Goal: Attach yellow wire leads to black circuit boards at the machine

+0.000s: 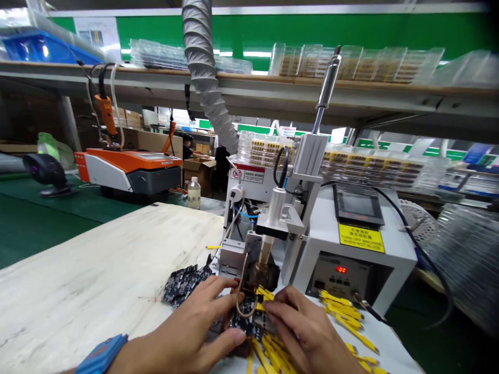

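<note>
A black circuit board [242,318] lies under the soldering head [259,270] of a grey bench machine. My left hand [198,324] grips the board's left side, thumb near its front edge and fingers toward the back. At the board's right edge my right hand [300,322] pinches a thin yellow strip [265,294] between thumb and fingers. A curved thin tube [239,291] loops down over the board. More yellow strips [273,356] lie just in front, partly hidden by my right hand. Left of the machine is a pile of black boards [185,283].
Loose yellow strips [351,322] are scattered to the right, beside the machine's control box [358,254]. A bottle [194,193] and an orange-grey machine [130,169] stand behind the pale worktop [117,270]. A grey hose [202,67] hangs overhead. Another person sits far back.
</note>
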The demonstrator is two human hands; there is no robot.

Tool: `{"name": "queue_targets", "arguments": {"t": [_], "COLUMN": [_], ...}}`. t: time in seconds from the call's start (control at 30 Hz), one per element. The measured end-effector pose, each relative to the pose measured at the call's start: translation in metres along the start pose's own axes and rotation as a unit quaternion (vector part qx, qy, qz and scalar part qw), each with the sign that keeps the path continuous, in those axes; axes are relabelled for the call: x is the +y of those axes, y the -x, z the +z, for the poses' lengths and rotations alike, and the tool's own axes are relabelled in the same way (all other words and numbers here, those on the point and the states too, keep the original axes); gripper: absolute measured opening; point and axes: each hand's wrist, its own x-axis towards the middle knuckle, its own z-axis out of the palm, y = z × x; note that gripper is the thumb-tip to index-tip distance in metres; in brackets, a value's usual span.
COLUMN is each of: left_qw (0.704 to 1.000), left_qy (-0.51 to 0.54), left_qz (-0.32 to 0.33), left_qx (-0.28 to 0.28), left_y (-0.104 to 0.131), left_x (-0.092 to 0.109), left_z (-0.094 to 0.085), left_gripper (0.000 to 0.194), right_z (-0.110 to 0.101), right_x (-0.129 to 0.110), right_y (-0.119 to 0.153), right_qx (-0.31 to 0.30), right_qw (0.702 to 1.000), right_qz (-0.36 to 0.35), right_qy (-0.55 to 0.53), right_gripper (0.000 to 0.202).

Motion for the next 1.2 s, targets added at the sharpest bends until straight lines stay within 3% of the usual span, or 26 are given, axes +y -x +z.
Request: {"name": "queue_targets", "arguments": {"t": [0.1,0.33,1.2], "left_qw": [1.000,1.000,1.000], "left_qy": [0.003,0.008,0.005], "left_qz": [-0.007,-0.011,0.005], "left_qx": [-0.001,-0.010,-0.003], "left_y": [0.0005,0.0012,0.0022], "left_x": [-0.0015,-0.0008,0.0002], "left_z": [0.0009,0.0008,0.0008], "left_gripper": [0.036,0.039,0.038], "right_z": [-0.0033,-0.0045,-0.0016], "right_x": [0.0029,0.0078,0.0086], "right_y": [0.0021,0.0021,0.0056], "right_qx": [-0.012,-0.025,-0.048], "right_qw": [0.999,0.999,0.998], "right_qz": [-0.027,0.002,-0.002], "right_qy": [0.027,0.029,0.050], "right_gripper": [0.034,0.033,0.029]}}
